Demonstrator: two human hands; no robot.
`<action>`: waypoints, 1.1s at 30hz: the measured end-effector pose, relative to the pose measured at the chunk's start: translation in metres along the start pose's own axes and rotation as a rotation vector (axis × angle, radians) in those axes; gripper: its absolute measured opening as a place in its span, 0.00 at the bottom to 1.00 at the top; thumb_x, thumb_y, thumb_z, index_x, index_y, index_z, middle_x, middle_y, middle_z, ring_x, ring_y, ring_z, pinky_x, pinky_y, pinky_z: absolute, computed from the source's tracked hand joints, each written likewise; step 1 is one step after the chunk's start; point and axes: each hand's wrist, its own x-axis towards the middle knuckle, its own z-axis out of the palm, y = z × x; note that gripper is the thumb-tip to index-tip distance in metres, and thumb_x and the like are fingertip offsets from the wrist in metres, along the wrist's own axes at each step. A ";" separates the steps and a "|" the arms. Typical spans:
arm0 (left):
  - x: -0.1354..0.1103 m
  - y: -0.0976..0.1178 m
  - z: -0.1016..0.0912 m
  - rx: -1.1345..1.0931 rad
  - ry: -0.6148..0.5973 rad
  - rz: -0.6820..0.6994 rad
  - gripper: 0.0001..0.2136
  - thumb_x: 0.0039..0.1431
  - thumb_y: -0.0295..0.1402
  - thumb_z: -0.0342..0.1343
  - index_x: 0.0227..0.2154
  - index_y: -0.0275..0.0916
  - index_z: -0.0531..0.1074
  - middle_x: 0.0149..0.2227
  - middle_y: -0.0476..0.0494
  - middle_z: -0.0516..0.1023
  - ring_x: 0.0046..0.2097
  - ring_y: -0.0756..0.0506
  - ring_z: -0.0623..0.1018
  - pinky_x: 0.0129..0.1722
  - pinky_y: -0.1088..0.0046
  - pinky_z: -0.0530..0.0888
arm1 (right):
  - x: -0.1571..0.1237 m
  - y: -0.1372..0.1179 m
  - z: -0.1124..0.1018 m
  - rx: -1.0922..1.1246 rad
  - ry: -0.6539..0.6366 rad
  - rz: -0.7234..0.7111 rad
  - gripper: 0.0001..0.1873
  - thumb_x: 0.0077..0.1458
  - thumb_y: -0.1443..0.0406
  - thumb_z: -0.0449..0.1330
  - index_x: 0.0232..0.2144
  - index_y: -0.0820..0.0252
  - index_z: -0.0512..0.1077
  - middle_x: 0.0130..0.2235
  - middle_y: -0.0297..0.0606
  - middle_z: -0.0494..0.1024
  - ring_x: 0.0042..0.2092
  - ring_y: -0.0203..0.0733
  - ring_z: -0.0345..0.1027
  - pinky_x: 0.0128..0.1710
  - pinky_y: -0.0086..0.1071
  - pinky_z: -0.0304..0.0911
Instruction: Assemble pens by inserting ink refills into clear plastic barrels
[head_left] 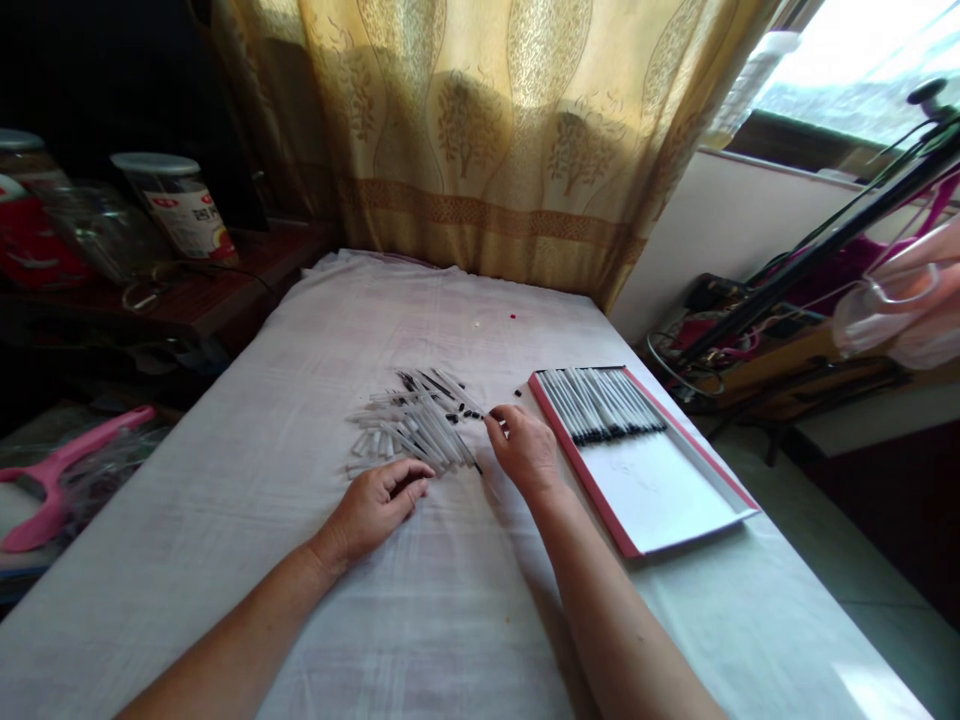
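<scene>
My right hand (523, 445) pinches the near end of a slim white pen (459, 388), which slants up and left over a pile. That pile (416, 425) is made of translucent white tubes and pen parts, some with dark ends. Small black plugs (471, 413) lie loose between the pile and my right fingertips. At the pile's near edge, my left hand (379, 505) rests on the cloth, fingers curled and thumb close to the fingertips; whatever is between them is hidden. Right of my right hand, a row of similar pens (600, 402) with black ends fills the far part of a shallow pink-edged box (667, 500).
A pale checked cloth (225, 560) covers the table. One black plug (518, 393) lies beside the box, and a tiny red piece (513, 316) lies farther back. Jars (180, 210) stand on a dark cabinet at left. A patterned curtain (480, 130) hangs behind.
</scene>
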 end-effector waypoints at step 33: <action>-0.002 -0.011 -0.011 0.351 0.299 0.177 0.14 0.65 0.41 0.48 0.44 0.41 0.75 0.41 0.42 0.82 0.41 0.44 0.81 0.46 0.69 0.76 | -0.055 -0.002 -0.022 -0.070 -0.294 -0.014 0.05 0.56 0.62 0.61 0.33 0.56 0.76 0.37 0.39 0.79 0.36 0.43 0.73 0.33 0.32 0.59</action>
